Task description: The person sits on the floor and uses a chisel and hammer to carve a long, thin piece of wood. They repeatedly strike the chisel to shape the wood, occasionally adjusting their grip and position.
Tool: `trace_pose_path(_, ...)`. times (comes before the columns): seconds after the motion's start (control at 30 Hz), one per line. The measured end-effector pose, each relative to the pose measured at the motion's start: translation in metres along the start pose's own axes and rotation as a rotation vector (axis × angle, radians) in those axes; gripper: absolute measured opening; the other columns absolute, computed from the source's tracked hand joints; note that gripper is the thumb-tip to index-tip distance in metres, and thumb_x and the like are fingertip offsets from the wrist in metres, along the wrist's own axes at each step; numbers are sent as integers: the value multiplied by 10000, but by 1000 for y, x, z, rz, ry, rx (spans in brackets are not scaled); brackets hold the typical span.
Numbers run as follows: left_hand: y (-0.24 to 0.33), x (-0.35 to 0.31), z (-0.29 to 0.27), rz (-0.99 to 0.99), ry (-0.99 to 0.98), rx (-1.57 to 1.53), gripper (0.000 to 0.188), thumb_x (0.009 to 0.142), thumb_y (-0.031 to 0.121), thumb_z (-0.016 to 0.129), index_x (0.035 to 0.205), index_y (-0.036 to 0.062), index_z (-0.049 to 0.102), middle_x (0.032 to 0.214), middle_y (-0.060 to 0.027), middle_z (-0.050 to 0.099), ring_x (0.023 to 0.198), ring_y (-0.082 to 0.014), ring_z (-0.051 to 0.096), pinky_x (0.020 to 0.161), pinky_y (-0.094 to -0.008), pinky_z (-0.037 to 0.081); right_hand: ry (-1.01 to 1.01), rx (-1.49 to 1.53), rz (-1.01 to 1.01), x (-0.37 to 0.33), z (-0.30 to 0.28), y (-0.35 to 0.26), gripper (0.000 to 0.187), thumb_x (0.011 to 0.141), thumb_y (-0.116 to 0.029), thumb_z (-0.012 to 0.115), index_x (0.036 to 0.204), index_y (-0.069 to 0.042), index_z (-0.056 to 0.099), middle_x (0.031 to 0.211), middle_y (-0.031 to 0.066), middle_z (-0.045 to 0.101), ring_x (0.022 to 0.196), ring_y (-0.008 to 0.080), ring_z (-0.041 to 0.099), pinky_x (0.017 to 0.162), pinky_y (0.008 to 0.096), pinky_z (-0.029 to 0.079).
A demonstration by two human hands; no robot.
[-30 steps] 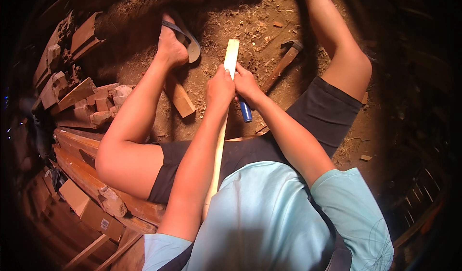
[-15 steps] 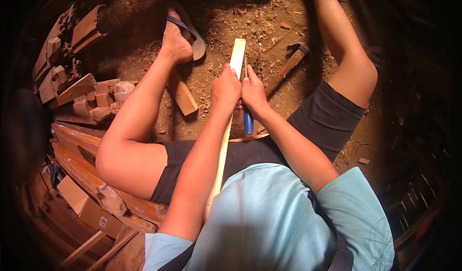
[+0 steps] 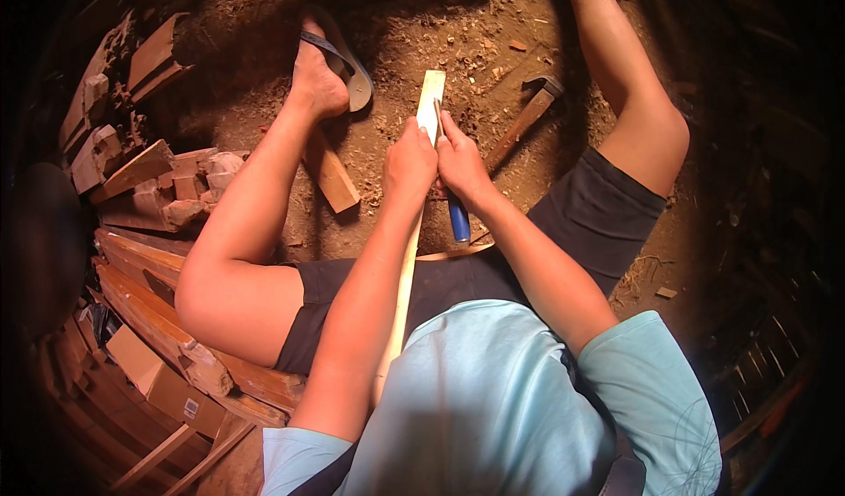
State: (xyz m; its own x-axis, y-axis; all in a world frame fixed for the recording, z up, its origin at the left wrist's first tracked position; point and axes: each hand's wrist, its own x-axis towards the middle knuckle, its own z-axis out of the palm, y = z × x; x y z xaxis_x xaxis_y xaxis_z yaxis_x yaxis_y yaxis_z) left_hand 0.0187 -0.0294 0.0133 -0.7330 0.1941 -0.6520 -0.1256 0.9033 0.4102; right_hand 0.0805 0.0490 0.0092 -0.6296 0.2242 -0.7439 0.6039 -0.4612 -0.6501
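Note:
A long pale wooden strip (image 3: 431,88) runs from beside my lap out past my hands. My left hand (image 3: 410,161) is closed around it a little below its far end. Close against that hand, my right hand (image 3: 462,161) grips a tool with a blue handle (image 3: 459,221) and a narrow metal shaft (image 3: 437,114); its exact kind is unclear. The handle sticks out below my right palm, and the shaft's tip lies over the strip's face near the right edge. My fingers hide the middle of both things.
On the dirt floor, beyond my right hand, lies a wooden-handled tool (image 3: 525,122) with a dark metal head. A short wood block (image 3: 332,179) rests near my left foot. Wood offcuts (image 3: 145,183) and a cardboard box (image 3: 180,399) are piled at the left.
The tool's shaft has tilted left, its tip moving from beside the strip onto its face, while the blue handle swung slightly right. My left hand stays on the strip.

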Motion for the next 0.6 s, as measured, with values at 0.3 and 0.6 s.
trace_pose_path(0.3,5,-2,-4,73,8,34,404,988,284,390,1330,94,491,769,-200,672,715,-350,681,704,-459,536,54,67,59,-8,5,2,529,1009,-166,316,1523,-113,205,643,51,537,425,107,472,381,280,436)
trace_pose_path(0.6,16,-11,-9,76,22,-44,316,998,228,359,1219,71,522,643,-156,640,528,-266,655,545,-413,541,48,123,82,-5,3,-1,534,1003,-149,297,1524,-99,193,665,54,537,421,103,460,377,272,438)
